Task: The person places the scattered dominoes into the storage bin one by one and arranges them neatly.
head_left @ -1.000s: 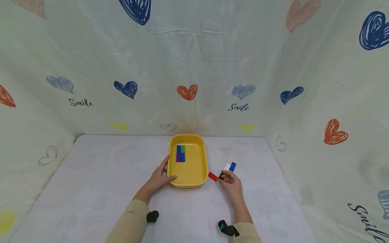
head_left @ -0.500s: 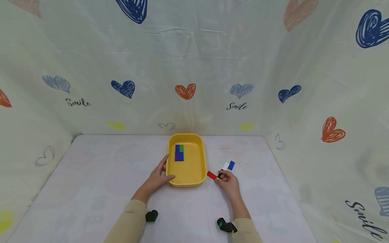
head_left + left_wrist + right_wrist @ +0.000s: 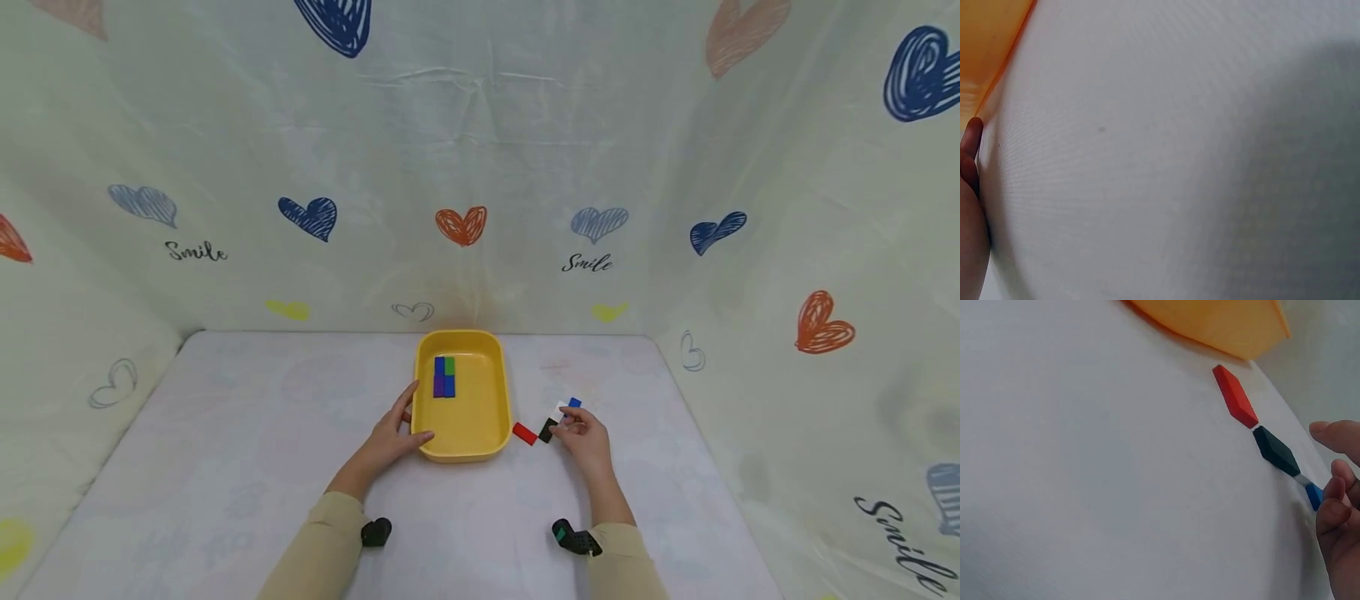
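Observation:
My left hand [image 3: 386, 437] lies against the left side of a yellow tray [image 3: 483, 425], thumb over the near-left rim and fingers outside along the wall. Inside the tray sit purple [image 3: 438, 387], green [image 3: 449, 367] and two blue blocks, placed together as a rectangle. To the tray's right, my right hand [image 3: 591, 442] hovers by a row of flat rectangular blocks: red [image 3: 524, 433], black [image 3: 547, 430], white [image 3: 557, 412] and blue [image 3: 574, 402]. Its fingers partly cover the white and blue ones. In the right wrist view the fingers [image 3: 1338, 436] are apart, with nothing visibly held.
A white cloth covers the table [image 3: 262, 433]. Behind and beside it hangs a pale curtain [image 3: 525, 167] printed with hearts. Each wrist wears a black device, such as the right one [image 3: 576, 537].
My right hand has moved right and slightly away from me, off the red and black blocks towards the white and blue ones. The left hand stays on the tray.

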Demonstrator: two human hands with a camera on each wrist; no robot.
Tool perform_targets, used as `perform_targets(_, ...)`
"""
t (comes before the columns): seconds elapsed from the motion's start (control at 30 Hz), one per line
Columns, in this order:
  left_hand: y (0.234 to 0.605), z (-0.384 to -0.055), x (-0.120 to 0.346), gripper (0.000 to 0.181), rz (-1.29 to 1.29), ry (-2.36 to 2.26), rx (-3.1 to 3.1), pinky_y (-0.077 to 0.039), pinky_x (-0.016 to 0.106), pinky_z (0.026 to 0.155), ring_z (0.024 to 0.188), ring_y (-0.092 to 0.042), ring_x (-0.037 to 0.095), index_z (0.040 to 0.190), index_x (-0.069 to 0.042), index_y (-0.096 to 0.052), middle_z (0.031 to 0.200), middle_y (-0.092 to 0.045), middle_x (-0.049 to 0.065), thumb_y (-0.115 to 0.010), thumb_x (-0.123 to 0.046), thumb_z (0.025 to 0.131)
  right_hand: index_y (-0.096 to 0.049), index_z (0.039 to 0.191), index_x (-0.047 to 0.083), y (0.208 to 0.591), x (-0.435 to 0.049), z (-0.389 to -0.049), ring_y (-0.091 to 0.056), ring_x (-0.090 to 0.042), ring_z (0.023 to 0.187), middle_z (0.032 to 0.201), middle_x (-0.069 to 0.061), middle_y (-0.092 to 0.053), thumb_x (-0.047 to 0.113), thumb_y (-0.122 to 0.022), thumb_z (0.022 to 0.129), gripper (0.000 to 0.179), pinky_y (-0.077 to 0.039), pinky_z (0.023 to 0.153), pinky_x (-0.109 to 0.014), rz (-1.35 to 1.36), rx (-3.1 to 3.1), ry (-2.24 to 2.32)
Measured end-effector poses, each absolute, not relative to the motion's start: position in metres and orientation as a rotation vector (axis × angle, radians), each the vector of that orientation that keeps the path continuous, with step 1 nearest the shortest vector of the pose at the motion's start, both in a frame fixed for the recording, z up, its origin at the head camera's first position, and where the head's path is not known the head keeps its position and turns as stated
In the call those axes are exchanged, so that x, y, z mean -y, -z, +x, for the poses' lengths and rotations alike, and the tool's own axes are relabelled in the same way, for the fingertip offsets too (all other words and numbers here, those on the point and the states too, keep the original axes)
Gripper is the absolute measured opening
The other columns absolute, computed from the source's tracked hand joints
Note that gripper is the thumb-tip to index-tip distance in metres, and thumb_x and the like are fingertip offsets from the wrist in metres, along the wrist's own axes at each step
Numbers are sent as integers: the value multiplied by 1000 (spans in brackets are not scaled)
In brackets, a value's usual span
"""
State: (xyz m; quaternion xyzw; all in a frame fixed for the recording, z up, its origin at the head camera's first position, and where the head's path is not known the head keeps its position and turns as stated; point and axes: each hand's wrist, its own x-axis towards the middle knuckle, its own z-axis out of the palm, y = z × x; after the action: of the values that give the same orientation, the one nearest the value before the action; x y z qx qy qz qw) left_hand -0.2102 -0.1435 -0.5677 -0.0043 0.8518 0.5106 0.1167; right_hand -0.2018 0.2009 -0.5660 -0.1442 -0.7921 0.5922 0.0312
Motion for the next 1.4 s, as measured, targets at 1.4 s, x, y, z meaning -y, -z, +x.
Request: perform_targets(1.4, 567, -209, 142, 98, -24, -1483, -2497, -39, 36, 77, 97, -46, 24, 155, -35, -19, 109, -49, 8, -80, -41, 78, -57, 132, 0, 579, -232, -226, -41, -17, 71, 85, -5, -49, 7, -77, 81, 55, -36, 62, -28, -519, 2666, -1456)
